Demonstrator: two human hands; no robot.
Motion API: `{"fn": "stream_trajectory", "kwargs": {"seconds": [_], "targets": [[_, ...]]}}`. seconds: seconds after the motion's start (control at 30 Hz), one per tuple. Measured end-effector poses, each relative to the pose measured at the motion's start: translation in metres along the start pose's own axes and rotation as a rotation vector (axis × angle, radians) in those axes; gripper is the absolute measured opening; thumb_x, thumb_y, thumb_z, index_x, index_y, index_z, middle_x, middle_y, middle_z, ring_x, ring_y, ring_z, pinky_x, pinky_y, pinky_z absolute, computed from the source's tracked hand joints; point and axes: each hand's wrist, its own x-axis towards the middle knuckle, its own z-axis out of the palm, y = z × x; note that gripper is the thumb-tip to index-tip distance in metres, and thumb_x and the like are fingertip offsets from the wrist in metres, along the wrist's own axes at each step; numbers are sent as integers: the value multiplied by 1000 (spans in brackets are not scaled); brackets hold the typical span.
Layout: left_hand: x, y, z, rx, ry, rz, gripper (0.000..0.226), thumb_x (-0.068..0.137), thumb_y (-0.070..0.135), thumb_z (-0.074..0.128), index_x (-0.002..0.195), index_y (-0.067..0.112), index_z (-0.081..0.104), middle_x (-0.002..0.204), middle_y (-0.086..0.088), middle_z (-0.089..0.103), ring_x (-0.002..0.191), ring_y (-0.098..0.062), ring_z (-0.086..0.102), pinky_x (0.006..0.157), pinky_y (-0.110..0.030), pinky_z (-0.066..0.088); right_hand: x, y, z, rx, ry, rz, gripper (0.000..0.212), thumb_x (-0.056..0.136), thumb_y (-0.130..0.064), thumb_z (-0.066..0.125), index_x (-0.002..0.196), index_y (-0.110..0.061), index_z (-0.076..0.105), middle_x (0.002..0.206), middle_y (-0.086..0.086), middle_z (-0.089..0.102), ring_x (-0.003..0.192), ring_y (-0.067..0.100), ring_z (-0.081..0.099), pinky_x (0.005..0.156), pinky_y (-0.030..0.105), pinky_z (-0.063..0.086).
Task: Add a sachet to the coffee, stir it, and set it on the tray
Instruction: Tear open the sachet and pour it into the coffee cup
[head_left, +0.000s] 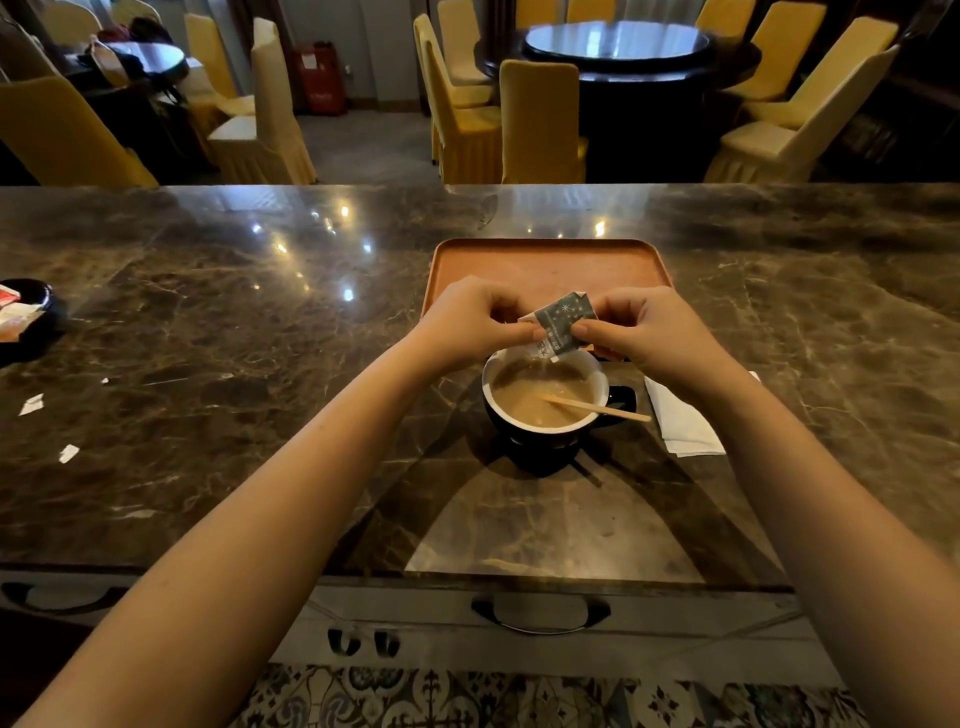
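A dark cup (540, 434) with a white inside holds milky coffee and stands on the marble counter. A wooden stir stick (597, 408) leans in it, pointing right. Just above the cup's far rim, my left hand (467, 325) and my right hand (652, 332) both pinch a small grey sachet (563, 322), which tilts down toward the coffee. An orange tray (545, 265) lies beyond the cup, partly hidden by my hands.
A folded white napkin (683, 421) lies right of the cup. A black dish with sachets (23, 317) sits at the left edge. Torn paper scraps (31, 404) lie on the counter's left side. Chairs and round tables stand beyond the counter.
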Motion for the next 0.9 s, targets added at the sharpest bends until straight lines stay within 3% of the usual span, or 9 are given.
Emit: {"fn": "stream_trajectory", "kwargs": {"seconds": [0.13,0.37,0.53,0.67,0.8,0.9], "targets": [[-1,-4,-2,-42,10,-14,17,78,26,68,87,12,69,82,-12,69,71,-23,60,72,-36,53,0,1,1,23,19,8,9,82,-9,65,79,-17,67,73,-2,65,56,-4,59,53,8,47],[0,0,-1,-79,58,-8,14,81,27,65,85,14,69,83,-12,70,76,-28,63,75,-38,53,-7,4,3,185,3,119,12,83,-7,63,94,-2,65,75,6,64,55,3,56,50,13,48],[8,16,-6,-30,56,54,13,82,26,63,70,23,65,64,6,60,58,-5,50,62,-22,45,-6,-2,-9,23,24,20,12,83,-14,65,94,-11,64,73,-1,63,54,-3,58,48,8,43],[16,30,-14,59,47,114,6,83,24,62,80,20,66,65,12,58,55,4,51,53,-6,40,-2,-9,-21,-201,46,-88,11,82,-25,65,91,-19,64,77,-9,60,66,-2,54,53,3,40],[19,40,-19,131,22,139,9,83,25,62,87,19,67,68,13,58,61,-1,55,53,-2,41,0,-14,-20,-177,44,-139,12,83,-18,65,94,-14,65,78,-7,60,62,-9,50,55,4,41],[16,41,-21,99,51,149,12,82,30,63,88,21,67,69,15,59,61,9,55,56,-1,40,-4,-14,-17,-27,52,-91,10,82,-13,64,91,-9,66,80,3,64,67,-1,57,59,7,47]]}}
